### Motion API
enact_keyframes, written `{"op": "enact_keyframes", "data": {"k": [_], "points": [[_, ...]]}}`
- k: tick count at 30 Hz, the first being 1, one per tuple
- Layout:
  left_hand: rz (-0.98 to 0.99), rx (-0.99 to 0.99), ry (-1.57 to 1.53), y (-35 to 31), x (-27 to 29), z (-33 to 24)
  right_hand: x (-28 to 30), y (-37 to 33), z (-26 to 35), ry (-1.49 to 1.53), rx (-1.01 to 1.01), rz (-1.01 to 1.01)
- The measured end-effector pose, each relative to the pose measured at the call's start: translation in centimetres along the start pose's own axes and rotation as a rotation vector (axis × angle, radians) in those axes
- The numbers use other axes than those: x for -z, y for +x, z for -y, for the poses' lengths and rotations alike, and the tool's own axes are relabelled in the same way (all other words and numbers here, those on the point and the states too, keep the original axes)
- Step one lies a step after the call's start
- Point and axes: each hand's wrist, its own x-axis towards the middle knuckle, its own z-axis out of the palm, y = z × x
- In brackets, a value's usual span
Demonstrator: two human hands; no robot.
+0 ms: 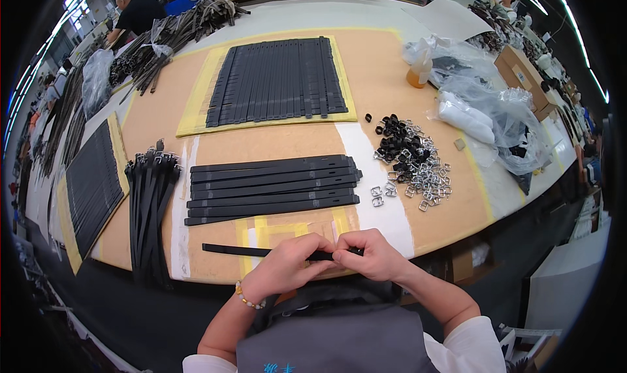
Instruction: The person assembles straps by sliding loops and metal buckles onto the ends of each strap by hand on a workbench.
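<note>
One black strap (235, 249) is on the near side of the strip row (274, 181), grasped at two points: the left hand (295, 259) has curled fingers closed on it, and the right hand (369, 255) pinches it near its right end, the two hands almost meeting. What the fingertips cover cannot be told.

Right of the strip row and below the table's edge, a carton (465, 261) holds something pale, too dim to name. Left of the row lies a bundle (151, 210) of black straps with metal buckles at its far end; farther left, a yellow-edged board (70, 237) carries close-set black strips. Right of the row, silver buckles (431, 176) lie loose in a heap, running into black loops (395, 135) on its far side.

Beyond the row, a second board (201, 112) bears more black strips side by side. Beyond the row to the right, a clear bag (513, 126) lies crumpled beside a white wrapped roll (465, 118). Farther that way, a bottle (418, 71) stands with amber liquid in it, and a brown box (522, 79) sits behind the bag, its contents not readable.
</note>
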Motion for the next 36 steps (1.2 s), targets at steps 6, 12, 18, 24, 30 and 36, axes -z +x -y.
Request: {"op": "enact_keyframes", "data": {"k": [6, 12, 18, 24, 30, 36], "points": [[0.054, 0.034, 0.026, 0.3, 0.1, 0.5, 3.4, 1.1, 3.0, -0.356, -0.086, 0.078], [-0.036, -0.143, 0.319, 1.2, -0.5, 1.4, 12.3, 6.2, 1.2, -0.831, 0.117, -0.679], [-0.192, -0.229, 0.673, 5.8, 0.8, 0.9, 14.1, 7.3, -0.1, -0.942, 0.099, -0.564], [-0.127, -0.149, 0.678, 7.3, 1.2, 3.2, 11.0, 4.9, 3.7, -0.744, 0.116, -0.479], [-0.094, -0.163, 0.572, 7.6, 1.5, 3.3, 6.5, 0.0, 0.9, -0.679, 0.094, -0.207], [-0.078, -0.148, 0.503, 7.3, 2.4, 3.1, 6.2, -0.7, 0.8, -0.661, 0.112, -0.139]]}}
